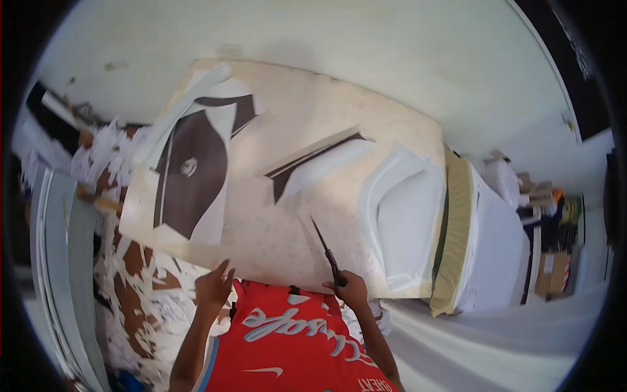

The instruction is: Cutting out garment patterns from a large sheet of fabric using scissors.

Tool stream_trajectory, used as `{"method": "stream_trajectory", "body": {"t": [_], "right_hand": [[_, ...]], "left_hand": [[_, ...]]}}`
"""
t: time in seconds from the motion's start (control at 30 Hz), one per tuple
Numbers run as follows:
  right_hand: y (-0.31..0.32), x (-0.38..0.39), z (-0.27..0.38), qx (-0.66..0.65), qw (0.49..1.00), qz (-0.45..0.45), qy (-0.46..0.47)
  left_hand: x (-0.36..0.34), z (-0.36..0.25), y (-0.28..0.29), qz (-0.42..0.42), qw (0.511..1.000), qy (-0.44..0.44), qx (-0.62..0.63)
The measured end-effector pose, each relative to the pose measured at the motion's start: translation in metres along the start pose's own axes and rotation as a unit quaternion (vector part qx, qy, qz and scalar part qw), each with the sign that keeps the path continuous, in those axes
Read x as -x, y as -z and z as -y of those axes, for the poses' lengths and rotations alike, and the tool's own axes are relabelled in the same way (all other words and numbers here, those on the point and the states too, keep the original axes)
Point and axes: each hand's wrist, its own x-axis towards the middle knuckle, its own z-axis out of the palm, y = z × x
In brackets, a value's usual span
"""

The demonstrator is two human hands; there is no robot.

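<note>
My right hand (349, 285) grips dark scissors (326, 248), blades pointing up over the pale board (274, 104). My left hand (214, 284) is at the board's front edge with thumb and forefinger apart, holding nothing I can see. On the board lie a dark brown printed piece with a white emblem (189, 196) at left, a smaller dark piece (238, 111) above it, a narrow dark-and-white strip (310, 153) in the middle, and white curved sheets (405, 222) at right.
White scraps (140, 287) cover the brown floor below and left. Grey upright panels (55, 261) stand at left. Right of the board are a khaki-covered stack (454, 242), cardboard boxes (548, 271) and white fabric (470, 346). A white wall (392, 46) rises behind.
</note>
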Motion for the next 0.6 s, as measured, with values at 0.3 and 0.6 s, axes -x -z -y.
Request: {"method": "stream_trajectory", "body": {"t": [0.3,0.6], "right_hand": [[-0.023,-0.018,-0.038,0.051,0.983,-0.089,0.152],[0.014,-0.033,-0.034,0.03,0.985,0.022,0.168]], "left_hand": [[-0.159,-0.128,-0.027,-0.401,0.872,-0.249,0.129],[-0.237,-0.216,-0.035,0.093,0.852,-0.082,0.509]]}}
